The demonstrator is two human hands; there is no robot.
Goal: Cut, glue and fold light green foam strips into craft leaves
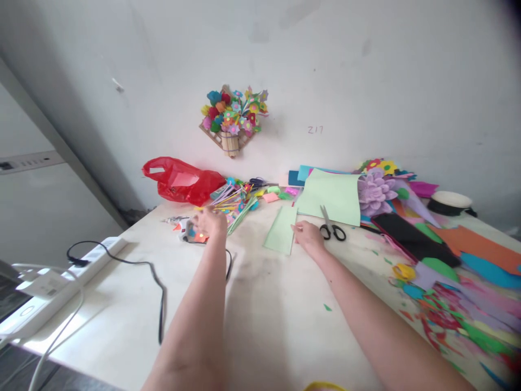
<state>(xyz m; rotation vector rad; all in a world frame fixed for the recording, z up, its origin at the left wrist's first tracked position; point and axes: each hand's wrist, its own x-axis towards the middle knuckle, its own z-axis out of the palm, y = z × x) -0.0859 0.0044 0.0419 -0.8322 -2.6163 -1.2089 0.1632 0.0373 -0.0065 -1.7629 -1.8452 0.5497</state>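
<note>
My left hand (209, 221) is stretched out over the left part of the table, fingers apart and loosely bent, slightly blurred. Beside its fingertips lies a small white device (183, 232) with a black cord, partly covered by the hand; its kind is hard to make out. With thumb and fingers closed, my right hand (308, 237) pinches the right edge of a light green foam strip (280, 234) lying on the table. Black-handled scissors (332, 231) rest just right of that hand, their tips on a larger light green sheet (328, 195).
A red plastic bag (179, 182) and a pile of thin sticks (230, 198) stand at the back. Colourful scraps (443, 304), a black phone (411, 239) and a tape roll (450, 202) fill the right. A power strip (73, 277) borders the left. A flower basket (230, 142) hangs on the wall.
</note>
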